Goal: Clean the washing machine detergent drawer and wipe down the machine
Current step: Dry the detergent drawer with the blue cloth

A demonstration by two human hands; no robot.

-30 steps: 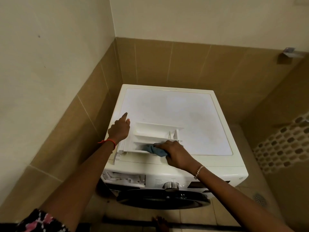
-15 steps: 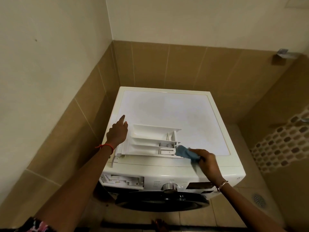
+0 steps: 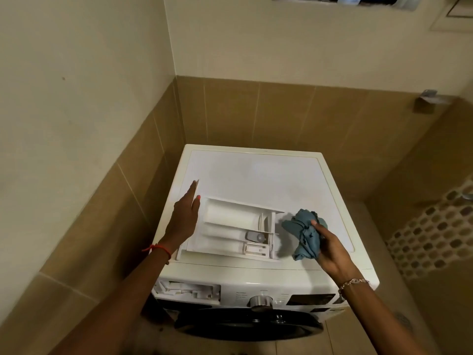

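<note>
The white detergent drawer (image 3: 230, 229) lies on top of the white washing machine (image 3: 256, 172), near its front left. Its compartments face up, with a small grey insert at the right end. My left hand (image 3: 184, 216) lies with straight fingers against the drawer's left end. To the right of the drawer, my right hand (image 3: 330, 248) grips a crumpled blue cloth (image 3: 304, 231), lifted off the drawer. The empty drawer slot (image 3: 189, 289) gapes on the machine's front at the upper left.
The machine stands in a corner, with tiled walls close at the left and behind. A control knob (image 3: 260, 302) and the dark round door (image 3: 248, 329) are on the front. A mosaic wall (image 3: 432, 231) and a floor drain (image 3: 405, 321) lie to the right.
My right hand pulled the blue cloth out of the drawer's front compartment and moved it right, off the drawer. My left hand's fingers straightened along the drawer's left end.
</note>
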